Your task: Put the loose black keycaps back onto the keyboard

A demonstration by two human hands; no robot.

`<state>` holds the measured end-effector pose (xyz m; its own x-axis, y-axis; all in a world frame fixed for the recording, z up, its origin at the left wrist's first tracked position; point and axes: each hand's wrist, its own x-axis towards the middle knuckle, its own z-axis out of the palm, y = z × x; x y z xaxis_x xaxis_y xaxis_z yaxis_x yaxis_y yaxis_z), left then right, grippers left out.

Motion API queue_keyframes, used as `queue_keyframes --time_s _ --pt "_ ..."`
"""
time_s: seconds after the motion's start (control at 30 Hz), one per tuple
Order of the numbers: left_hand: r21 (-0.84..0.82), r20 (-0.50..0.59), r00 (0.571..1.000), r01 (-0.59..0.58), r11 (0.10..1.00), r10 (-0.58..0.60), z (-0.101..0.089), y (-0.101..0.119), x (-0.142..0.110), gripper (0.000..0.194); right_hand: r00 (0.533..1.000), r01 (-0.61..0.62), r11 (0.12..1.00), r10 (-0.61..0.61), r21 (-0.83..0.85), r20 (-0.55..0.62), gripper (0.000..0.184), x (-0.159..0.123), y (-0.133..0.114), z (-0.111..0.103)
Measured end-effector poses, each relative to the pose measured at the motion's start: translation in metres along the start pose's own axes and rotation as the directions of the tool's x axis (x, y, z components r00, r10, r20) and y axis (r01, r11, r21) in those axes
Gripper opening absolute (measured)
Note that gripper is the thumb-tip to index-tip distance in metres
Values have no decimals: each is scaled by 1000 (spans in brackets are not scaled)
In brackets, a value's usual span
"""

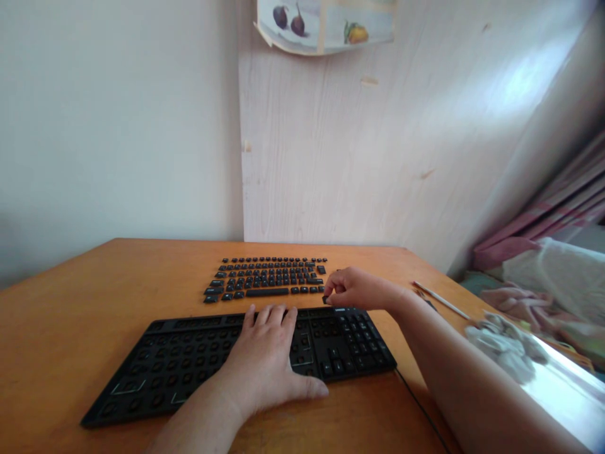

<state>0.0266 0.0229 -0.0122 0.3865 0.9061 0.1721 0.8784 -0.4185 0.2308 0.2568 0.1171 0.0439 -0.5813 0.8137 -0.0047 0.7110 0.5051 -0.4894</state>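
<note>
A black keyboard (326,350) lies slantwise on the wooden table, most of its left and middle keycaps off and its bare sockets showing. The number pad and arrow keys still carry caps. My left hand (267,350) rests across the keyboard's middle with fingers spread and thumb out to the right. Just beyond the keyboard's far edge, my right hand (347,287) pinches a small black keycap (326,299) between thumb and finger. Behind the keyboard, loose keycaps (267,277) lie in rows like a keyboard layout, with the long spacebar (267,292) in the nearest row.
The wooden table (94,290) meets the wall at the back. A thin white stick (442,299) lies at the right, near a crumpled cloth (508,347). A black cable (420,407) runs from the keyboard toward me. Fabric (529,309) is heaped at the far right.
</note>
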Motion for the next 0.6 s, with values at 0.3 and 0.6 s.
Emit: queue_keyframes --time_s 0.3,0.6 --pt "0 3 1000 1 1000 -1 -2 2 -1 118 979 173 975 -155 -142 133 18 -5 -27 8" --pt "-15 3 1000 12 1000 -12 -3 3 -1 118 973 189 971 -166 -145 161 15 -5 -31 12"
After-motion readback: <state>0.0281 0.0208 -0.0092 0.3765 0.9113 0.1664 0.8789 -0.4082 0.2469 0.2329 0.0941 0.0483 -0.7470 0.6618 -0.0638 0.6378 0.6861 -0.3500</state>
